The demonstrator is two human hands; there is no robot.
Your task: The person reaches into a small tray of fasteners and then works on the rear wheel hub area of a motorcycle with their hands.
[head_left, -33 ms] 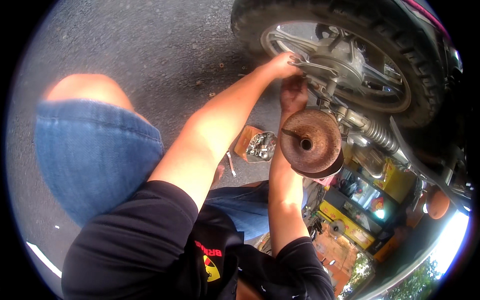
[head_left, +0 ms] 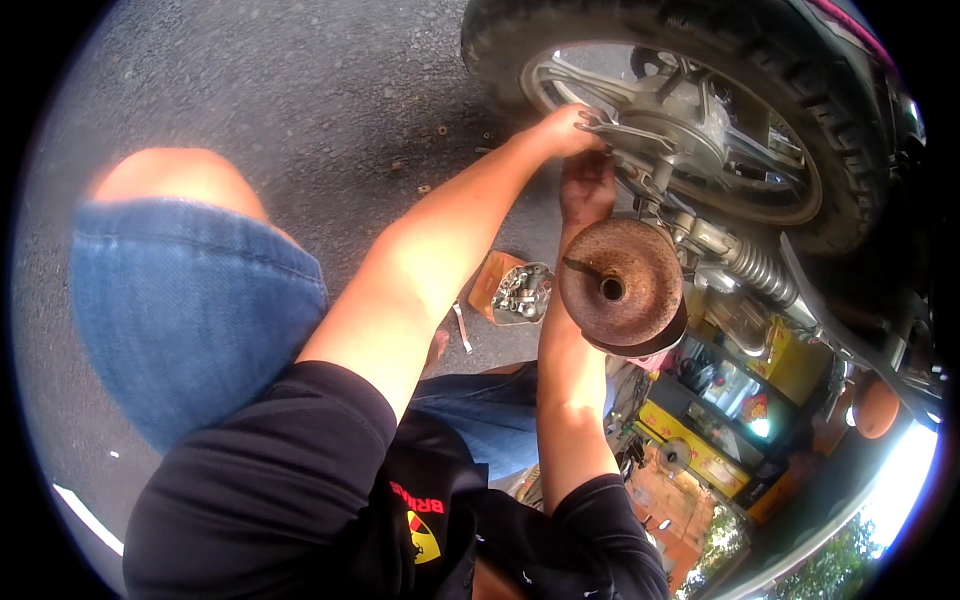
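Note:
The motorcycle's rear wheel (head_left: pixel 735 110) stands at the upper right, its spokes and hub facing me. My left hand (head_left: pixel 570 131) is closed on a metal wrench (head_left: pixel 640 130); the forked end shows by my fingers and the shaft runs toward the hub. Just below it, my right hand (head_left: pixel 588 188) is raised with fingers curled beside the axle parts. Whatever those fingers grip is hidden. A rusty exhaust muffler (head_left: pixel 645 275) points toward me and covers part of my right forearm.
An orange-brown box (head_left: pixel 489 284) with several nuts and sockets sits on the asphalt between my forearms. Near it lies a thin metal strip (head_left: pixel 463 328). Small washers (head_left: pixel 424 189) are scattered to the left. A shock absorber spring (head_left: pixel 765 273) slants down right of the muffler.

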